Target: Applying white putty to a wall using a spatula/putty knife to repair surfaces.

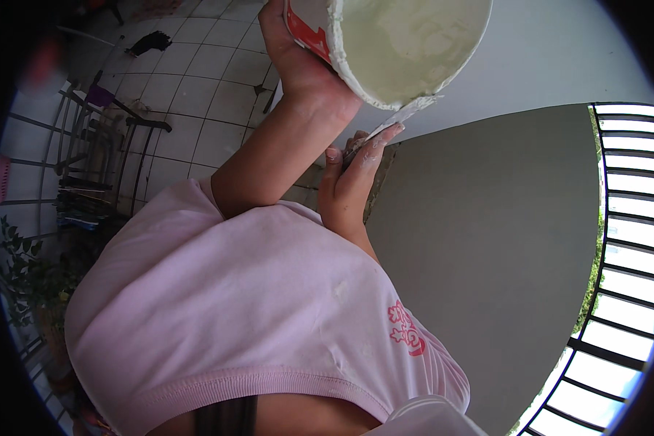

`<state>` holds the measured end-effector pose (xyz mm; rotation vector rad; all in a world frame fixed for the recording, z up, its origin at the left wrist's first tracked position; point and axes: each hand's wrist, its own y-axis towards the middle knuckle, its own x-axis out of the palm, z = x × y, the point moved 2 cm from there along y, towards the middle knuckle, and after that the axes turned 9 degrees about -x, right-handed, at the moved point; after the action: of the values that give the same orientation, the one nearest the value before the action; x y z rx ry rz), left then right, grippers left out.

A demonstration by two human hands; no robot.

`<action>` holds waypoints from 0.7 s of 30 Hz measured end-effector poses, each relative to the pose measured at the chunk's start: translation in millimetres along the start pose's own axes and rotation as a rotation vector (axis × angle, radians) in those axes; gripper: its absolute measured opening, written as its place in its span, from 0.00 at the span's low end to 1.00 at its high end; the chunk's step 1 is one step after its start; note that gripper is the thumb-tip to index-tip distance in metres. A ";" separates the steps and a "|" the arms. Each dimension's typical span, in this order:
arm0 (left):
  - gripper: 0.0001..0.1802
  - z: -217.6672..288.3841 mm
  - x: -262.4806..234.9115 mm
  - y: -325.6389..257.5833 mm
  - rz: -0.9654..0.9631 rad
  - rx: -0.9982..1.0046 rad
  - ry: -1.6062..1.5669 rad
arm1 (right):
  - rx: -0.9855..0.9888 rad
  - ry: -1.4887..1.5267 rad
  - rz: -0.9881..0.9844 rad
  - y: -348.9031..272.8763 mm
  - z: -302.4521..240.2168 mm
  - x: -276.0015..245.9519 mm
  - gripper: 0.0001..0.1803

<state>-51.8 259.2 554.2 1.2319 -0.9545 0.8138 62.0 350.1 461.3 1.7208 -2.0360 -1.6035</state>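
My left hand (301,65) is closed around the side of a white and red bucket (309,33), gripping it high in front of me. The bucket is tipped so its mouth shows, and pale off-white paste (407,51) coats the inside. Thick paste clings to the rim. Just below the rim, my right hand (363,156) holds a putty knife (400,118). Its blade is smeared with paste and lies against or very close to the bucket's lower edge. White smears mark the right fingers, and the knife's handle is mostly hidden in them.
White floor tiles (211,98) spread on the left, with metal racks (98,156), a dark cloth-like item (150,43) and a leafy plant (25,272). A grey wall (487,218) stands to the right, under a white surface (559,58). Black railing bars (621,298) line the far right.
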 end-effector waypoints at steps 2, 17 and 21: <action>0.33 2.2 -0.7 4.2 0.003 0.016 0.009 | -0.012 -0.084 0.003 -0.2 1.6 -1.4 0.48; 0.32 28.5 0.1 -1.2 -0.001 0.155 0.134 | 0.092 0.219 -0.024 51.3 10.9 -169.5 0.31; 0.32 20.4 10.5 -2.7 0.204 0.062 0.228 | -0.054 0.065 -0.247 88.4 -8.0 -206.5 0.20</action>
<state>-48.3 238.6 564.2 1.0781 -0.8827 1.1273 84.2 484.9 639.7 2.0429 -1.7934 -1.6230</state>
